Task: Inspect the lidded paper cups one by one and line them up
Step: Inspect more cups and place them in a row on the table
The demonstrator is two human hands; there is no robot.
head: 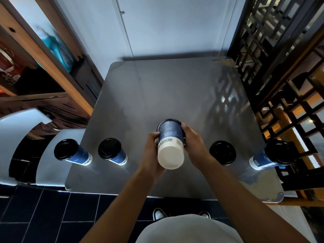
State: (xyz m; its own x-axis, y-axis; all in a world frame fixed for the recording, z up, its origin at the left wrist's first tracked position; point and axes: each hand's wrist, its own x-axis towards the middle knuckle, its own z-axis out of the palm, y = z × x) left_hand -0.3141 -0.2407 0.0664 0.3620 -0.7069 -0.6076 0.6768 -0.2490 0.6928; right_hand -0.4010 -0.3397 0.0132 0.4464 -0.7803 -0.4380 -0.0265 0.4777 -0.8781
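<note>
A blue paper cup (170, 137) with a white base band is held above the grey table (157, 88), tipped so its white bottom faces me and its black lid points away. My left hand (151, 151) grips its left side and my right hand (194, 146) its right side. Several other blue cups with black lids stand upright in a row across the near part of the table: two on the left (70, 152) (112, 151), two on the right (222, 152) (275, 155).
A wooden shelf unit (43, 71) with a teal bottle stands at the left. A dark lattice screen (280, 58) runs along the right. A white wall is behind the table. White curved seats (17, 141) sit at the near left. Dark floor tiles lie below.
</note>
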